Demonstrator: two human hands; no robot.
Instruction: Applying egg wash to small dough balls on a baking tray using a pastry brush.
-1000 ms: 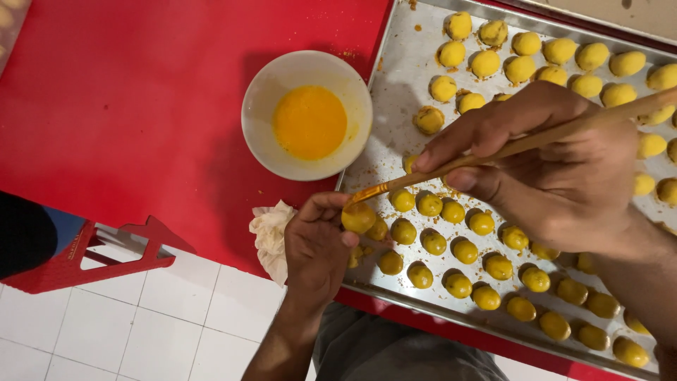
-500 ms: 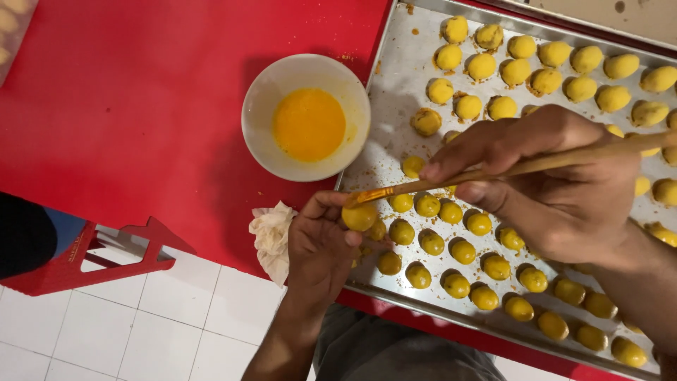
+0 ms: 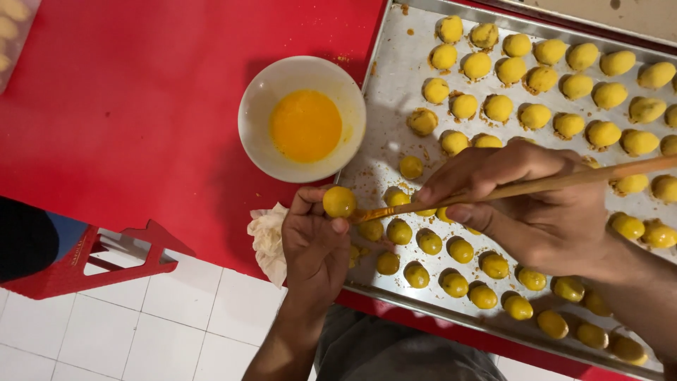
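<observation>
The right hand (image 3: pixel 536 212) is covering several dough balls (image 3: pixel 493 264) in the middle of the metal tray (image 3: pixel 395 77), so their count is not possible to tell. The right edge of the frame is cutting off the brush handle (image 3: pixel 564 182) and the tray. The left hand (image 3: pixel 317 240) is hiding part of the crumpled tissue (image 3: pixel 266 236). At the upper left corner, a container (image 3: pixel 10 32) is showing only partly.

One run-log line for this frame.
left hand: holds dough ball | right hand: brush tip at ball | bowl: yellow wash | tray: rows of balls
</observation>
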